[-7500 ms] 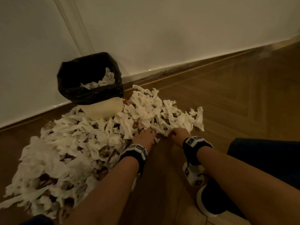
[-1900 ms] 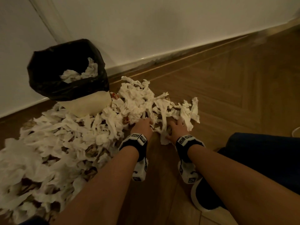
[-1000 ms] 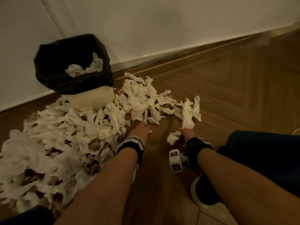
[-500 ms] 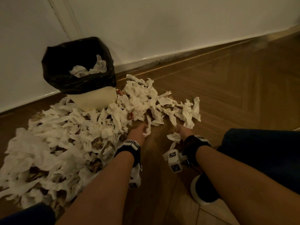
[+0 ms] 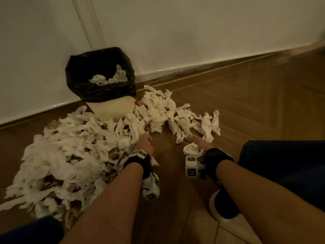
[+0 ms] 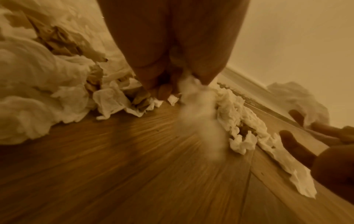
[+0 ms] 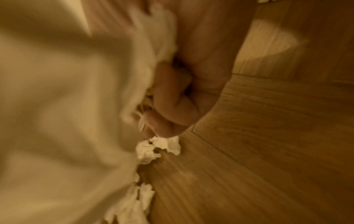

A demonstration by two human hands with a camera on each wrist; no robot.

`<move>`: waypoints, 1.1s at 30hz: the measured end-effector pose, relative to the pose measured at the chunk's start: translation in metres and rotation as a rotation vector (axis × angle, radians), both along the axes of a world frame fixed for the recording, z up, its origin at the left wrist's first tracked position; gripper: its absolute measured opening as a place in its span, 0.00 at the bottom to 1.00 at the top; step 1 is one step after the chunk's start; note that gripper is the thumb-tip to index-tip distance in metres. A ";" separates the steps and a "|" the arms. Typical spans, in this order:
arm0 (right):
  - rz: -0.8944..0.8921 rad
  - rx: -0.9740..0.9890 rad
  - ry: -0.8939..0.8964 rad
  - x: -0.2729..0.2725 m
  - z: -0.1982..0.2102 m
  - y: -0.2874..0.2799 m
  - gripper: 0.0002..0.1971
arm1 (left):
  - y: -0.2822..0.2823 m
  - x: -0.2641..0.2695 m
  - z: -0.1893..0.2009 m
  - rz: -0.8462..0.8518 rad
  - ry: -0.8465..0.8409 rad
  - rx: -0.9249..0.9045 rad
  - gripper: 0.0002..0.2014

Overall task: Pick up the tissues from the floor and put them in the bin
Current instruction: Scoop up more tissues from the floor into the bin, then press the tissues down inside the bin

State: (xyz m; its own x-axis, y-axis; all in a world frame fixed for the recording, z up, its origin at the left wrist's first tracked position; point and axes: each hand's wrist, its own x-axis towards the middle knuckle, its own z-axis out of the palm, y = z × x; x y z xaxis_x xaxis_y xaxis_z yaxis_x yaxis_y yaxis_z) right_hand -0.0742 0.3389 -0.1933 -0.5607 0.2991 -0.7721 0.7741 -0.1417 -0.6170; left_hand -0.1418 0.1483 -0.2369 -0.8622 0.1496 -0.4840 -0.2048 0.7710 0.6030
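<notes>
A bin [image 5: 112,110] lined with a black bag [image 5: 98,92] stands by the wall and holds some tissues [image 5: 109,78]. A wide heap of crumpled white tissues [image 5: 70,147] covers the floor in front of it, and a smaller spread [image 5: 175,117] reaches right. My left hand [image 5: 146,140] is at the heap's near edge; in the left wrist view its fingers [image 6: 162,91] pinch a tissue [image 6: 197,106] that hangs down blurred. My right hand [image 5: 197,141] is at the near side of the right spread, gripping a wad of tissue [image 5: 191,149]; its curled fingers [image 7: 172,109] close on the wad [image 7: 67,106].
White wall and skirting board [image 5: 193,71] run behind the bin. Bare herringbone wood floor [image 5: 263,103] lies to the right and between my arms. My dark-trousered knee [image 5: 281,164] and a black shoe with a white sole [image 5: 223,206] are at the lower right.
Over the last second my right hand moved forward to the right spread, still holding its wad. My left hand drew back slightly from the heap with a tissue. The view drifted right.
</notes>
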 end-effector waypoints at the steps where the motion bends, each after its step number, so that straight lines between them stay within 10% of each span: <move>1: 0.005 0.016 -0.003 0.001 0.001 0.002 0.24 | -0.002 0.000 -0.001 0.005 -0.012 0.014 0.15; 8: -0.231 0.074 0.062 0.003 0.001 0.005 0.23 | -0.007 0.010 0.009 0.314 -0.274 0.342 0.15; 16: -0.414 -0.180 0.134 -0.010 0.014 -0.014 0.25 | -0.024 -0.003 0.007 -0.148 -0.096 -0.092 0.16; 22: -0.107 -0.222 0.016 -0.006 0.017 -0.025 0.26 | -0.028 -0.010 0.005 -0.129 -0.186 -0.097 0.26; 28: -0.579 -0.536 0.212 -0.012 0.012 -0.026 0.38 | -0.029 -0.010 0.006 -0.109 -0.216 -0.049 0.23; 33: -0.464 -0.370 0.234 -0.012 0.014 -0.026 0.31 | -0.027 -0.009 0.003 0.078 -0.324 0.201 0.26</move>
State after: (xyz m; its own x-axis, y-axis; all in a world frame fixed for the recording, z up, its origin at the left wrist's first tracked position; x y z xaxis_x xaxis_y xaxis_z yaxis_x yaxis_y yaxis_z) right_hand -0.0864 0.3125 -0.1788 -0.6029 0.2882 -0.7439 0.4320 -0.6660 -0.6081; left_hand -0.1512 0.1208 -0.2337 -0.6820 0.2097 -0.7006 -0.4624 0.6185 0.6353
